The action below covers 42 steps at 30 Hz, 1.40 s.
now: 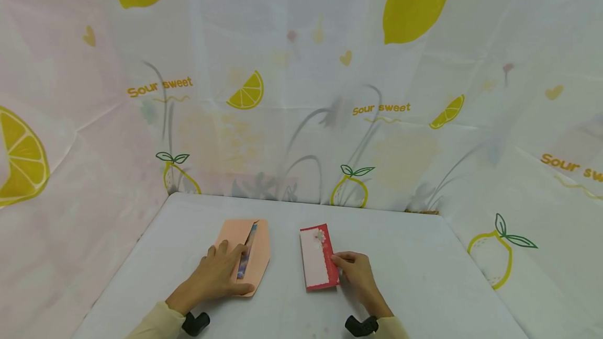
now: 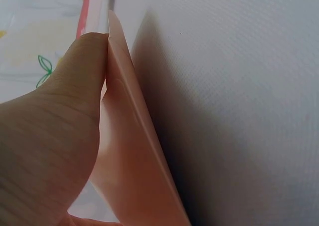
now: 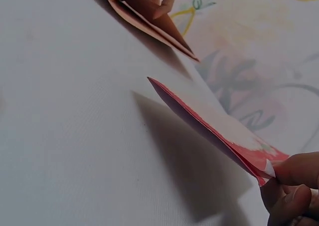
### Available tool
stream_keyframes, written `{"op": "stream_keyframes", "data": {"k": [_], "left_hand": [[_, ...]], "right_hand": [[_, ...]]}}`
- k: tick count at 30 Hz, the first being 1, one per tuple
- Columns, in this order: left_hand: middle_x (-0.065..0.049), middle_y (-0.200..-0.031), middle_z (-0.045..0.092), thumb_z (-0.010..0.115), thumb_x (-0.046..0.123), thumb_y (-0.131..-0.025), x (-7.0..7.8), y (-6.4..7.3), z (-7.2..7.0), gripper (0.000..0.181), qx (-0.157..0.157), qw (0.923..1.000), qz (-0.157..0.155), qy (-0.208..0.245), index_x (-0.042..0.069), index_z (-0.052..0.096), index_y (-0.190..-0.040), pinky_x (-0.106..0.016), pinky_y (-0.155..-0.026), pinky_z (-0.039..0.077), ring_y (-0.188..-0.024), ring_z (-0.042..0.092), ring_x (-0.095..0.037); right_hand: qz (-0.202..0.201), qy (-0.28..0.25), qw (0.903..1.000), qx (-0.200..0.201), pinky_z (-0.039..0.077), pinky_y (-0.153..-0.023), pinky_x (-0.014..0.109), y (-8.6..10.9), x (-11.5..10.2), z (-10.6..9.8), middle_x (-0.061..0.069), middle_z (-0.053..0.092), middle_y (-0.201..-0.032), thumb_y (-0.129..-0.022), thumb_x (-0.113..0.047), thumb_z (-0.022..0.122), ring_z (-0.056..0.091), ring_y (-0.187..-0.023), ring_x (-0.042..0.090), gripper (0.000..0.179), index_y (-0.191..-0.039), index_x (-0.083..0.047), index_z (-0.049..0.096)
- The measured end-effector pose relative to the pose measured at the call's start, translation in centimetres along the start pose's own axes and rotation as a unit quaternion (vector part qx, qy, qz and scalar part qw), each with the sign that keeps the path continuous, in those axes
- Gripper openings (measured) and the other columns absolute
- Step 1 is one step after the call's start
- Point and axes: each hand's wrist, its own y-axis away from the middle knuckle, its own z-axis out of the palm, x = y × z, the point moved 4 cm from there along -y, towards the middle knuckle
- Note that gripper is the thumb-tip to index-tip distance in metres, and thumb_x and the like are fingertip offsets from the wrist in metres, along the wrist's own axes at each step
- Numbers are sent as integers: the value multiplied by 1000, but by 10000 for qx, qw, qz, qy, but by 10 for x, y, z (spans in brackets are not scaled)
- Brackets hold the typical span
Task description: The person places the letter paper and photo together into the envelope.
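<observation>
In the head view my left hand [image 1: 219,271] lies across a peach envelope [image 1: 261,245] on the left, thumb along its near edge and fingers bent over its face. A narrow blue-purple strip of something [image 1: 247,252] shows in the envelope's slit; the rest is hidden. In the left wrist view the thumb [image 2: 79,71] presses on the envelope's edge. My right hand [image 1: 358,271] pinches the right edge of a red-and-white folded card [image 1: 313,258] with a floral corner. From the right wrist view, the card [image 3: 209,131] is tilted, its shadow beneath it.
A white table [image 1: 414,266] carries both paper items, set a short gap apart. Around it hang white cloth walls [image 1: 301,82] printed with lemons and lettering. A dark band [image 1: 361,326] is strapped on each wrist.
</observation>
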Motion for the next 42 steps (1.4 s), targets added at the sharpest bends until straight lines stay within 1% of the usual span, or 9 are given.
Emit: {"op": "stream_keyframes", "data": {"k": [8, 18, 25, 29, 36, 42], "left_hand": [[-18, -119, 47, 81, 77, -66, 2, 0, 0, 100, -22, 10000, 18, -35, 16, 52, -140, -54, -69, 44, -91, 46, -34], [-21, -123, 47, 83, 75, -65, 2, 0, 0, 100, -17, 10000, -40, -35, 15, 52, -140, -61, -72, 45, -95, 47, -38], [-19, -121, 47, 82, 76, -65, 1, -2, 2, 101, -52, 9998, -98, -136, 15, 52, -139, -59, -73, 45, -94, 46, -37], [-19, -121, 47, 82, 77, -64, 1, -3, 3, 102, -84, 9997, -138, -155, 15, 52, -139, -59, -73, 45, -95, 47, -38], [-22, -124, 47, 82, 76, -64, 1, -3, 3, 102, -29, 9998, -127, -173, 15, 52, -139, -63, -75, 46, -98, 49, -42], [-19, -121, 47, 82, 77, -63, 1, -3, 3, 101, -88, 9997, -177, -138, 17, 53, -138, -60, -74, 46, -97, 48, -40]], "right_hand": [[-107, -4, 9999, -105, 42, -59, 28, -1, -5, 14, 3, 67, -86, -92, -29, 79, 51, -68, 16, 33, -109, 0, 75], [-99, -23, 9997, -225, 45, -63, 29, 0, -9, 32, 4, 68, -90, -93, -30, 78, 53, -75, 17, 33, -110, -2, 75], [-158, -71, 9995, -281, 47, -66, 29, 1, -18, 46, 3, 69, -94, -93, -32, 78, 55, -81, 18, 33, -110, -4, 75], [-257, -109, 9991, -319, 48, -66, 29, 3, -24, 54, 3, 69, -93, -94, -31, 78, 56, -81, 18, 31, -108, -4, 76], [-350, -194, 9986, -347, 48, -66, 29, 6, -31, 68, 3, 69, -92, -93, -30, 78, 57, -80, 18, 29, -106, -4, 76], [-360, -178, 9986, -340, 48, -66, 29, 8, -32, 80, 2, 69, -90, -93, -29, 78, 57, -80, 17, 26, -104, -5, 77]]}}
